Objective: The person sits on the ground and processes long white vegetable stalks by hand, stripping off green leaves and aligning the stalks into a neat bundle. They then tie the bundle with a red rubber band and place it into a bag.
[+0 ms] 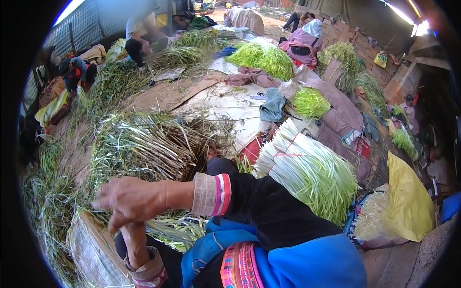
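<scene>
My right hand (140, 199) reaches across to the left and lies over my left hand (133, 234). Motion blurs its fingers, and whether anything is held between the hands cannot be made out. The left hand is mostly covered by the right one. Just beyond them lies a heap of long leafy stalks (162, 147) with brown, soiled ends. Loose pale-green leaves (178, 230) rest beside my lap, close to the left forearm. A large bundle of white-stemmed green stalks (309, 176), bound with red ties, sits to the right of my arm.
A plastic-wrapped block (95, 252) stands at lower left. At right, a yellow plastic sack (408, 201) leans by a container of cut pale stems (372, 214). Farther off are cloth-covered bundles (338, 100), a bright green pile (263, 59) and several seated people.
</scene>
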Demonstrator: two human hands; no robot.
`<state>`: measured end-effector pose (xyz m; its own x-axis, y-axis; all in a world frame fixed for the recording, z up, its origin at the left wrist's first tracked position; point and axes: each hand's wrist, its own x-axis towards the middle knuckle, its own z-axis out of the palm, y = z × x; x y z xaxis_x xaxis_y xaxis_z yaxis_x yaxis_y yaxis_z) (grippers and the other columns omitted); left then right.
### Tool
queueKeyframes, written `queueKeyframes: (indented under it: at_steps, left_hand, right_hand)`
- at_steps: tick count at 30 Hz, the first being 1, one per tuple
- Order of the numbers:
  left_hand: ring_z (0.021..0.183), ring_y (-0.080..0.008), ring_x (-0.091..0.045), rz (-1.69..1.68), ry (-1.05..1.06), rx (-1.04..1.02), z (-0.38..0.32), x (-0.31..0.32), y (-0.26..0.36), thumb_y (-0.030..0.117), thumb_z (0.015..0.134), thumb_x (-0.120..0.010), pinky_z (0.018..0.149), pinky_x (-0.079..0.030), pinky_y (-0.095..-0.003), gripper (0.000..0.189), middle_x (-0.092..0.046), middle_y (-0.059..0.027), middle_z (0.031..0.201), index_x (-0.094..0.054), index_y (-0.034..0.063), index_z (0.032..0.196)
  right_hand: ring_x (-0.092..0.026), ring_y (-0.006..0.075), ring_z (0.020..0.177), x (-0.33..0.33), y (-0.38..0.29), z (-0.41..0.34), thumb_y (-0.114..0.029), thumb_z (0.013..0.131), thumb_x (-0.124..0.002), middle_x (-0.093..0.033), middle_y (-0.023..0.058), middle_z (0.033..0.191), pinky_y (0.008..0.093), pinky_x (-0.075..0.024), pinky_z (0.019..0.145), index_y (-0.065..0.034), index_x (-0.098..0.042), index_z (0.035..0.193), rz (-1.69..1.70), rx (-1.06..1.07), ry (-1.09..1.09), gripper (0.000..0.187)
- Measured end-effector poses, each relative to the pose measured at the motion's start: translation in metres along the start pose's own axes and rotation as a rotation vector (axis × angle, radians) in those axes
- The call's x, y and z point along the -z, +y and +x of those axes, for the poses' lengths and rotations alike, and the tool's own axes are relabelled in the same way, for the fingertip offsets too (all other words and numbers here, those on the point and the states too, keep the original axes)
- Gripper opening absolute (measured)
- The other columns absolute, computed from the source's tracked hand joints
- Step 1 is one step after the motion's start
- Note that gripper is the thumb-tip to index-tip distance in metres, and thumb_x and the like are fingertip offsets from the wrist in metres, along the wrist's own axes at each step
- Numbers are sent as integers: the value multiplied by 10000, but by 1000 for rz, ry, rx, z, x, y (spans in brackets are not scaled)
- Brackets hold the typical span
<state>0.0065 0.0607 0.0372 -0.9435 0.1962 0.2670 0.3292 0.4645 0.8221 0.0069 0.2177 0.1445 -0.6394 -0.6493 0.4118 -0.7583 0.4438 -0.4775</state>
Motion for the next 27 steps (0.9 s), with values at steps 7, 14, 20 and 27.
queueKeyframes:
  at_steps: [7, 14, 20, 27]
  left_hand:
    - [569, -87, -550, -935, 133, 145, 2, 23, 67, 95, 845, -682, 504, -450, -218, 143, -592, -14, 720, -648, 6, 952]
    - [831, -159, -636, -915, 21, 160, -17, 22, 43, 64, 821, -681, 759, -515, -288, 332, -661, -91, 940, -579, -19, 1126]
    - [934, -185, -640, -901, -106, 162, -34, 38, 36, 168, 903, -601, 842, -508, -301, 345, -659, -154, 1027, -547, -31, 1179]
    - [752, -136, -629, -940, -14, 191, -44, 52, 13, 164, 920, -576, 695, -513, -259, 220, -650, -73, 867, -593, -2, 1062]
  right_hand:
    - [-513, 145, 1087, -68, 17, -43, -100, 765, -681, -550, 90, 1162, 300, -431, 932, -1, -297, 1425, 1355, -223, 13, 770]
    - [-555, 97, 547, -108, 22, -58, -205, 850, -677, -573, 7, 656, 224, -418, 485, -51, -595, 853, 1325, -558, -28, 174]
    - [-590, 114, 579, -110, 16, -51, -333, 887, -652, -585, 11, 676, 228, -452, 504, -62, -592, 905, 1378, -536, -94, 277]
    - [-585, 113, 797, -106, 11, -28, -263, 909, -597, -644, 39, 866, 266, -478, 725, -36, -609, 1098, 1172, -479, -154, 296]
